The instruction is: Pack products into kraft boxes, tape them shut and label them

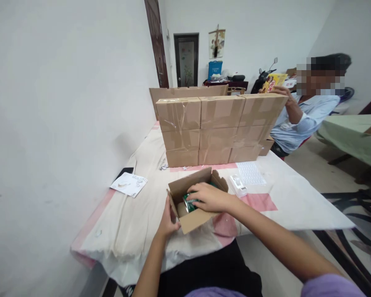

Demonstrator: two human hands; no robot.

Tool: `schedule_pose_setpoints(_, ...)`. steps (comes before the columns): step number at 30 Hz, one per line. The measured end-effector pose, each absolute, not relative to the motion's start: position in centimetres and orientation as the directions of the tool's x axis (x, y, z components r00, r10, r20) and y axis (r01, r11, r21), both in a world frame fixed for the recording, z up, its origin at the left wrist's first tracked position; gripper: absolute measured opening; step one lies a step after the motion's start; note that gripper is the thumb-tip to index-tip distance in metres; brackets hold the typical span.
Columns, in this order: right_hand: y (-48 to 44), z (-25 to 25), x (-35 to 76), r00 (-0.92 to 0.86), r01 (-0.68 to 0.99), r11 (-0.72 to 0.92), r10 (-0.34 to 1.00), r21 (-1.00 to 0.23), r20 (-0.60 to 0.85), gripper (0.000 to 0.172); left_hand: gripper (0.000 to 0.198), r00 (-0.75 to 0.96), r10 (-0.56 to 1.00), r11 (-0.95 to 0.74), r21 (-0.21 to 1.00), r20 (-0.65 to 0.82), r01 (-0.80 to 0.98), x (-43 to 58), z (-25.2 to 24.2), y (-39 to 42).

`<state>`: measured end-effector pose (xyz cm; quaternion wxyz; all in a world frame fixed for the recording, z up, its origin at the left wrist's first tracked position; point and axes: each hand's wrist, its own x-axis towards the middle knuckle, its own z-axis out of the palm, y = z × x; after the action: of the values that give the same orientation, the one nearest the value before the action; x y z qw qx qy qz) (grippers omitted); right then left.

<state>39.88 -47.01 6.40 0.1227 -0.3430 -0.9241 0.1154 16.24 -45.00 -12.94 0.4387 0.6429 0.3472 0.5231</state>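
An open cardboard box (195,221) sits near the front edge of the table, its flaps spread out. My left hand (167,220) grips its left end, with the thumb by the near flap. My right hand (208,197) reaches into the box from the right. Its fingers curl over a green package (190,203) with white print and a shiny edge. Whether this is a can or a packet I cannot tell, as the hand covers part of it. More green shows behind the right hand, inside the box.
Several taped cartons (219,130) form a wall across the table. A white tape dispenser (238,185) and a sticker sheet (251,173) lie right of the box. Left are a printed paper (130,184) and a dark flat object (123,173). Beyond, another person (306,119) holds a yellow box (273,82).
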Motion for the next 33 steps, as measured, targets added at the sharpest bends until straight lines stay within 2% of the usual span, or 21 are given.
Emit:
schedule_pose_setpoints(2, -48.6, 6.0, 42.3, -0.544, 0.675, 0.68, 0.721, -0.286, 0.43, 0.025, 0.148, 0.254, 0.892, -0.383, 0.924, 0.374, -0.017, 16.1, -13.1, -45.2)
schedule_pose_setpoints(4, -50.1, 5.0, 45.0, -0.199, 0.711, 0.568, 0.728, -0.414, 0.657, 0.026, 0.141, 0.266, 0.888, -0.386, 0.922, 0.376, -0.015, 15.9, -12.9, -45.6)
schedule_pose_setpoints(5, -50.6, 4.2, 46.1, -0.004, 0.677, 0.513, 0.72, -0.528, 0.694, 0.03, 0.134, 0.264, 0.878, -0.413, 0.911, 0.398, 0.002, 15.8, -12.5, -45.8)
schedule_pose_setpoints(6, -51.0, 3.1, 46.9, 0.137, 0.604, 0.473, 0.731, -0.641, 0.668, 0.037, 0.126, 0.258, 0.863, -0.457, 0.889, 0.434, 0.03, 15.8, -11.9, -46.0)
schedule_pose_setpoints(7, -51.2, 2.0, 47.3, 0.185, 0.521, 0.452, 0.769, -0.725, 0.612, 0.044, 0.117, 0.258, 0.841, -0.507, 0.859, 0.475, 0.071, 15.7, -11.1, -46.3)
schedule_pose_setpoints(9, -51.2, -0.4, 47.1, 0.1, 0.405, 0.427, 0.858, -0.808, 0.504, 0.054, 0.098, 0.257, 0.797, -0.593, 0.79, 0.547, 0.158, 15.7, -9.4, -46.5)
schedule_pose_setpoints(11, -51.1, -2.3, 45.7, -0.005, 0.373, 0.428, 0.888, -0.823, 0.46, 0.061, 0.078, 0.244, 0.788, -0.61, 0.767, 0.564, 0.197, 15.9, -7.8, -46.3)
schedule_pose_setpoints(13, -51.0, -3.5, 44.0, 0.068, 0.372, 0.386, 0.896, -0.844, 0.439, 0.058, 0.066, 0.197, 0.833, -0.547, 0.825, 0.518, 0.145, 16.4, -6.9, -45.7)
schedule_pose_setpoints(15, -51.1, -4.1, 42.4, 0.252, 0.358, 0.278, 0.891, -0.891, 0.379, 0.05, 0.053, 0.125, 0.893, -0.44, 0.898, 0.433, 0.031, 17.0, -6.7, -45.1)
schedule_pose_setpoints(16, -51.1, -4.2, 41.8, 0.346, 0.344, 0.227, 0.871, -0.911, 0.348, 0.047, 0.052, 0.085, 0.917, -0.388, 0.921, 0.389, -0.029, 17.3, -6.8, -44.7)
schedule_pose_setpoints(18, -51.0, -4.5, 41.0, 0.474, 0.329, 0.183, 0.816, -0.926, 0.33, 0.053, 0.066, 0.006, 0.945, -0.325, 0.938, 0.328, -0.121, 17.7, -7.2, -44.1)
schedule_pose_setpoints(20, -50.8, -4.6, 40.7, 0.515, 0.326, 0.19, 0.786, -0.926, 0.343, 0.062, 0.077, -0.035, 0.951, -0.308, 0.938, 0.306, -0.161, 17.6, -7.5, -43.6)
schedule_pose_setpoints(21, -50.6, -4.6, 40.6, 0.514, 0.322, 0.198, 0.785, -0.926, 0.347, 0.061, 0.075, -0.024, 0.948, -0.318, 0.936, 0.318, -0.15, 17.4, -7.4, -43.4)
schedule_pose_setpoints(23, -50.4, -4.6, 40.8, 0.488, 0.32, 0.221, 0.795, -0.921, 0.36, 0.057, 0.055, 0.058, 0.927, -0.368, 0.929, 0.371, -0.044, 16.4, -6.8, -43.0)
schedule_pose_setpoints(25, -50.3, -4.5, 41.1, 0.438, 0.354, 0.253, 0.805, -0.9, 0.399, 0.052, 0.033, 0.181, 0.896, -0.432, 0.89, 0.405, 0.146, 15.5, -5.4, -43.1)
schedule_pose_setpoints(27, -50.2, -4.6, 41.4, 0.387, 0.407, 0.29, 0.804, -0.866, 0.451, 0.044, 0.032, 0.272, 0.875, -0.478, 0.8, 0.4, 0.362, 15.1, -3.6, -43.7)
schedule_pose_setpoints(30, -49.8, -5.0, 41.8, 0.334, 0.45, 0.342, 0.792, -0.825, 0.511, 0.032, 0.034, 0.316, 0.869, -0.491, 0.587, 0.38, 0.644, 16.4, -1.0, -45.7)
schedule_pose_setpoints(33, -49.3, -5.3, 42.1, 0.337, 0.446, 0.327, 0.801, -0.833, 0.495, 0.03, 0.031, 0.364, 0.855, -0.5, 0.403, 0.369, 0.766, 19.0, 0.5, -47.9)
